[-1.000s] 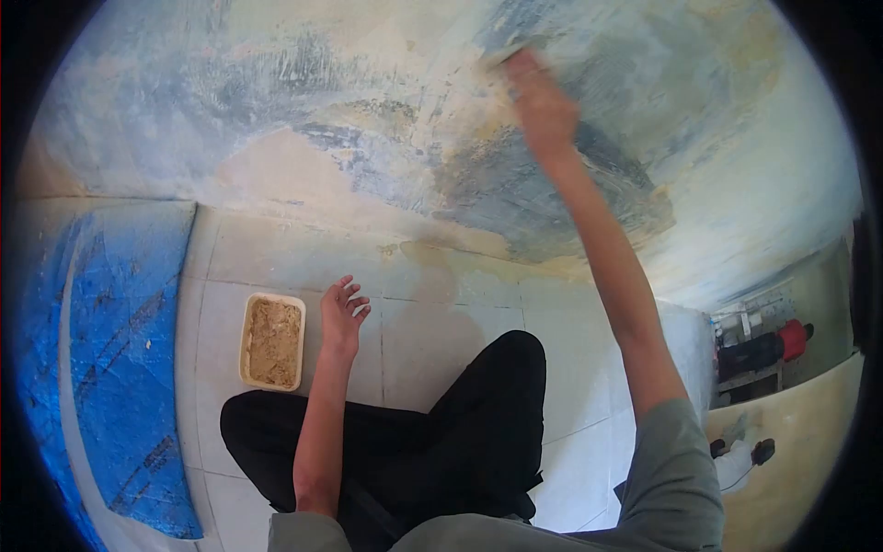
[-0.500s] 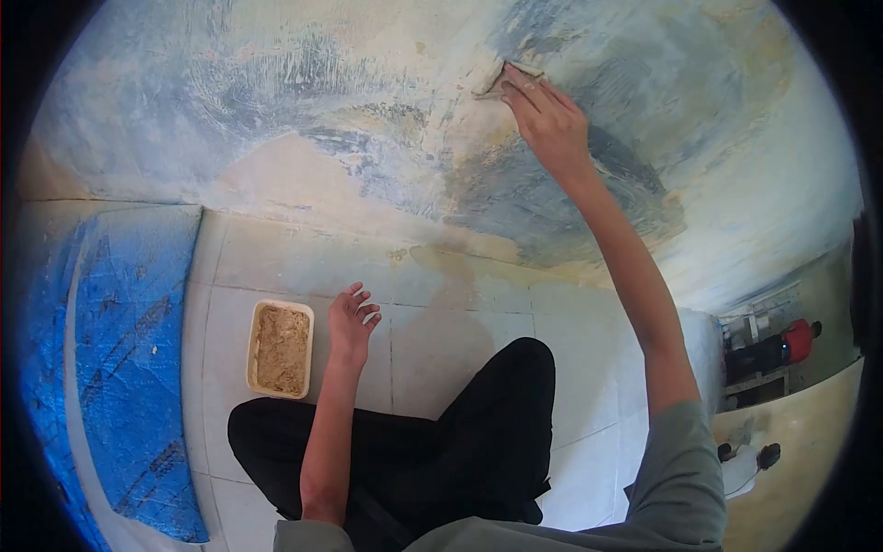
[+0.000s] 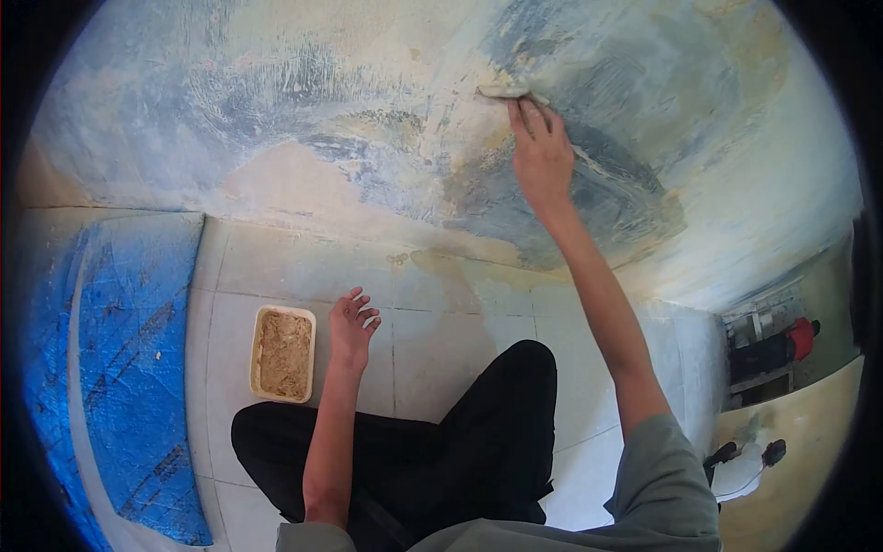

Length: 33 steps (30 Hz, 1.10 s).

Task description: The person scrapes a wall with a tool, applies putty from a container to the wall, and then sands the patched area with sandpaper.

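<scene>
My right hand point(image 3: 543, 152) grips a flat putty scraper point(image 3: 504, 91), pale with smeared filler, its edge against the patchy wall point(image 3: 386, 83). Blue-grey and cream streaks of filler cover the wall around it. Over my left knee, my left hand point(image 3: 351, 317) hovers with palm up, its fingers loosely bent and apart, holding nothing. Just left of that hand, a cream rectangular tub point(image 3: 254, 354) stands on the tiles, containing brown, paste-like filler point(image 3: 283, 354).
A blue padded sheet point(image 3: 138, 368) lies on the tiled floor point(image 3: 441, 322) at the left. My black-trousered legs point(image 3: 478, 423) are folded in front. Far right, one person in red point(image 3: 802, 339) and another in white point(image 3: 740, 474) are in the background.
My right hand has swung the scraper slightly downward on the wall and tilted it, so it now shows nearly edge-on. My left hand has barely moved.
</scene>
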Each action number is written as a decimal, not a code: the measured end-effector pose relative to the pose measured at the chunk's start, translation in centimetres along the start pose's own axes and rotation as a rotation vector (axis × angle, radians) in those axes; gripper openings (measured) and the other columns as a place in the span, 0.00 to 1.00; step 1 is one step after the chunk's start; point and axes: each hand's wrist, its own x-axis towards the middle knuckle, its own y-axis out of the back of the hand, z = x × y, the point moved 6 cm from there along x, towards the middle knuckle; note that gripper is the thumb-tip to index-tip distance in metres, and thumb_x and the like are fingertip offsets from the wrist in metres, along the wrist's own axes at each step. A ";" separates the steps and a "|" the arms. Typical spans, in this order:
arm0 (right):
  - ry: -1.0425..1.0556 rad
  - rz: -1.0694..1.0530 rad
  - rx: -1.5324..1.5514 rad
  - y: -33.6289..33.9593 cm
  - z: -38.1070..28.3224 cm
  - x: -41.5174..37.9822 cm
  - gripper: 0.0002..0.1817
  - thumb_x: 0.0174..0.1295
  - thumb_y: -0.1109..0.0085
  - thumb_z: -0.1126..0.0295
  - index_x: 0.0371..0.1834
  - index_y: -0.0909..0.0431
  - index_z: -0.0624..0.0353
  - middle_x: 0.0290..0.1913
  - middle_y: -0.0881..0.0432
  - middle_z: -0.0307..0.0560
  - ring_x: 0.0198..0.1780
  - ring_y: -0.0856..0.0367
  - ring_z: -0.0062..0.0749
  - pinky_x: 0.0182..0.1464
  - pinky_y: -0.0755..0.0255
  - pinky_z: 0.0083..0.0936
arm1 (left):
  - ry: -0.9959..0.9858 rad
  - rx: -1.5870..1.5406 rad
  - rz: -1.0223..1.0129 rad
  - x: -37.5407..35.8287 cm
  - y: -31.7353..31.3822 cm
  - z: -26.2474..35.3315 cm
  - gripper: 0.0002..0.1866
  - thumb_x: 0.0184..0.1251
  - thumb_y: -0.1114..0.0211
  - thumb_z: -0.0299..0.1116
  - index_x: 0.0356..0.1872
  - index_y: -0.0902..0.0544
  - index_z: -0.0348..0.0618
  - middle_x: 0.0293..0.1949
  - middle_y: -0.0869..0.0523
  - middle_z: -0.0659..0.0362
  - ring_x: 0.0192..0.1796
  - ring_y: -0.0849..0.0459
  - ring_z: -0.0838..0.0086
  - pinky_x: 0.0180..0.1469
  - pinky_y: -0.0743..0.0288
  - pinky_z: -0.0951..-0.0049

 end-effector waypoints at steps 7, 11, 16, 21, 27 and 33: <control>0.161 -0.021 0.054 -2.3 -1.1 -1.0 0.27 0.63 0.45 0.59 0.67 0.30 0.49 0.66 0.30 0.43 0.69 0.35 0.40 0.68 0.44 0.44 | 0.013 -0.037 -0.005 0.0 0.0 0.0 0.22 0.58 0.46 0.34 0.55 0.28 0.43 0.40 0.25 0.61 0.39 0.25 0.71 0.46 0.30 0.67; 0.075 -0.015 0.152 -2.1 -0.7 0.0 0.33 0.62 0.45 0.54 0.71 0.36 0.47 0.73 0.37 0.42 0.71 0.39 0.39 0.69 0.45 0.45 | 0.022 -0.044 -0.001 0.1 0.1 0.2 0.22 0.58 0.46 0.34 0.55 0.27 0.43 0.40 0.24 0.61 0.40 0.25 0.70 0.46 0.30 0.67; -0.174 0.038 0.234 -3.6 -3.4 -2.4 0.40 0.58 0.44 0.44 0.74 0.39 0.46 0.76 0.41 0.40 0.74 0.43 0.33 0.72 0.50 0.45 | 0.035 -0.049 0.009 0.2 0.4 -0.1 0.21 0.58 0.47 0.33 0.55 0.27 0.43 0.41 0.24 0.60 0.39 0.25 0.70 0.45 0.29 0.67; 0.182 -0.020 -0.074 -3.4 2.1 -1.6 0.43 0.57 0.45 0.42 0.75 0.42 0.46 0.76 0.42 0.34 0.75 0.45 0.30 0.75 0.56 0.44 | 0.020 -0.051 0.001 0.2 0.3 0.1 0.22 0.58 0.47 0.34 0.55 0.28 0.42 0.41 0.24 0.60 0.39 0.24 0.69 0.45 0.29 0.67; 0.162 -0.196 0.379 -5.7 -4.0 -2.1 0.45 0.56 0.44 0.43 0.77 0.48 0.41 0.76 0.43 0.30 0.75 0.44 0.26 0.75 0.61 0.51 | 0.020 -0.022 -0.005 -0.1 0.0 -0.1 0.22 0.59 0.47 0.35 0.56 0.29 0.42 0.41 0.25 0.60 0.39 0.25 0.69 0.45 0.29 0.67; -0.101 -0.080 0.027 -4.2 -0.3 0.7 0.50 0.51 0.41 0.38 0.77 0.47 0.42 0.75 0.41 0.32 0.74 0.42 0.30 0.73 0.60 0.57 | 0.015 -0.041 0.019 0.1 0.5 0.6 0.22 0.59 0.47 0.35 0.56 0.29 0.42 0.42 0.26 0.59 0.40 0.25 0.69 0.46 0.29 0.67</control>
